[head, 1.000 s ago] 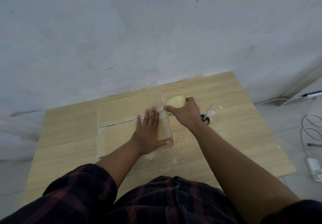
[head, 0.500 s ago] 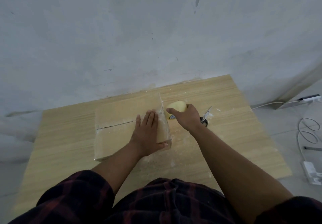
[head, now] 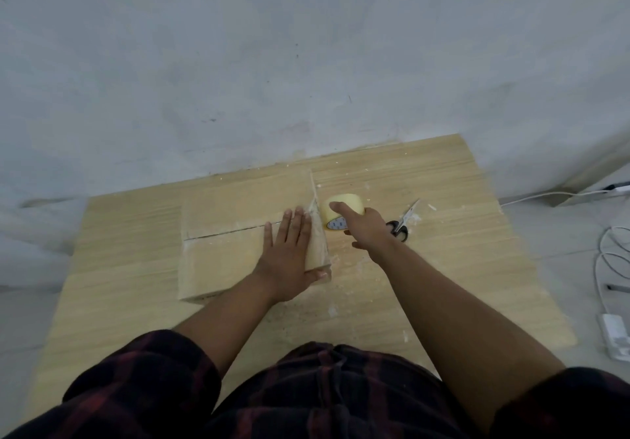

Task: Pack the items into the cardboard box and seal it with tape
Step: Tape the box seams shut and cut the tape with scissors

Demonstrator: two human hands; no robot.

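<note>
Tape roll (head: 342,215), gripped by the right hand (head: 366,230) with fingers curled round it, has dropped lower at the cardboard box's (head: 231,257) 3 o'clock end. The left hand (head: 289,257) presses the top, fingers straight and together. The strip probably now wraps the edge, so cutting with the scissors (head: 400,225) comes next.

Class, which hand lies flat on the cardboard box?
The left hand, pressed flat on the cardboard box; the right hand touches the tape roll beside it.
</note>
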